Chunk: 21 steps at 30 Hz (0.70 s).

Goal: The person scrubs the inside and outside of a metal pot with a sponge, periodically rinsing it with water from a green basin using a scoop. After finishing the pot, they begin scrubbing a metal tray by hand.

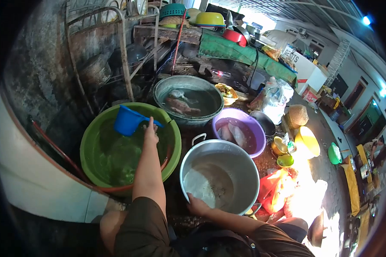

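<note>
My left hand (151,131) is closed on the handle of a blue dipper (128,121), over the water in a large green tub (88,150). To the right, my right hand (197,205) grips the near left rim of a big silver pot (246,171). Cloudy water with dark bits lies at the bottom of the pot. Behind it, a purple basin (260,137) holds water and pale pieces that look like fish or meat. A grey metal basin (161,90) farther back holds water and more pieces.
A metal rack (123,47) stands at the back left. Red plastic bags (272,188) lie right of the pot. A yellow bowl (307,141), a dark pan (263,122) and a clear plastic bag (276,98) sit farther right. A person (373,147) is at the far right.
</note>
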Tool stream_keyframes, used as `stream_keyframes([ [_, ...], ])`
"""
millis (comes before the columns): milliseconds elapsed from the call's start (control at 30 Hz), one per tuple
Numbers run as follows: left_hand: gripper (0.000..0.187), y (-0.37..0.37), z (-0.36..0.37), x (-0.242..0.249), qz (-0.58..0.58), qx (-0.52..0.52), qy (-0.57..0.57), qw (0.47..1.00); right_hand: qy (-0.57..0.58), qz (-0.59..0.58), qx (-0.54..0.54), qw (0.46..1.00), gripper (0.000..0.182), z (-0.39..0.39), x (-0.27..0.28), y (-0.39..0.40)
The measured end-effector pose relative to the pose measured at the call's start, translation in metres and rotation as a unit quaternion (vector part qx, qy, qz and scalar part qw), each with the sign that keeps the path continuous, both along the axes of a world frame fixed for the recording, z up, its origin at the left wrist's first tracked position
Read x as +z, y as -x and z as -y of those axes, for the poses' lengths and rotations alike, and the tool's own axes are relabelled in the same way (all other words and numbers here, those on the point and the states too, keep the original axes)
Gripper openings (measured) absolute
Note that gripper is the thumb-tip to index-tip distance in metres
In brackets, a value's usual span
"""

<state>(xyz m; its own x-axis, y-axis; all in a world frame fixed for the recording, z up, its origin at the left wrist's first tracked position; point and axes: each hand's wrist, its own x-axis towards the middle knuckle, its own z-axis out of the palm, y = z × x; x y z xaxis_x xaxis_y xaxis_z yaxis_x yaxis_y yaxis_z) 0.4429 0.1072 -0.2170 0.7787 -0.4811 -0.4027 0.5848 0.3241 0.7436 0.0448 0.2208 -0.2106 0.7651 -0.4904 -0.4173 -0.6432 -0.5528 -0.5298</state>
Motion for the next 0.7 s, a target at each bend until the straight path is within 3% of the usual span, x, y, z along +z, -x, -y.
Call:
stream_keyframes([
  [33,0.087,-0.013,0.011,-0.014,-0.007,0.026,0.029,0.999,-0.001,0.006,0.005,1.000,0.055,0.001,-0.002,0.001],
  [67,0.087,-0.022,0.015,-0.019,-0.010,0.025,0.032,0.999,0.002,0.003,0.004,1.000,0.055,0.002,0.003,-0.001],
  [133,0.050,-0.037,0.018,-0.028,0.009,0.052,0.091,0.994,-0.010,-0.011,-0.002,1.000,0.052,-0.003,0.018,-0.004],
  [167,0.050,-0.042,0.016,-0.033,0.007,0.053,0.088,0.995,-0.019,-0.017,-0.002,1.000,0.053,-0.003,0.020,-0.006],
  [267,0.027,-0.055,0.013,-0.042,0.145,0.123,-0.240,0.952,-0.026,-0.010,-0.004,1.000,0.050,-0.003,0.026,-0.012],
  [300,0.027,-0.046,0.008,-0.033,0.149,0.121,-0.243,0.951,-0.030,-0.007,-0.006,1.000,0.050,-0.002,0.020,-0.012],
  [367,0.026,-0.013,-0.011,0.002,-0.020,0.183,-0.025,0.983,-0.016,0.033,0.002,0.999,0.053,0.000,0.005,-0.013],
  [700,0.032,-0.019,-0.035,0.054,-0.086,0.006,0.151,0.985,0.003,0.057,0.012,0.998,0.040,0.001,-0.005,-0.025],
])
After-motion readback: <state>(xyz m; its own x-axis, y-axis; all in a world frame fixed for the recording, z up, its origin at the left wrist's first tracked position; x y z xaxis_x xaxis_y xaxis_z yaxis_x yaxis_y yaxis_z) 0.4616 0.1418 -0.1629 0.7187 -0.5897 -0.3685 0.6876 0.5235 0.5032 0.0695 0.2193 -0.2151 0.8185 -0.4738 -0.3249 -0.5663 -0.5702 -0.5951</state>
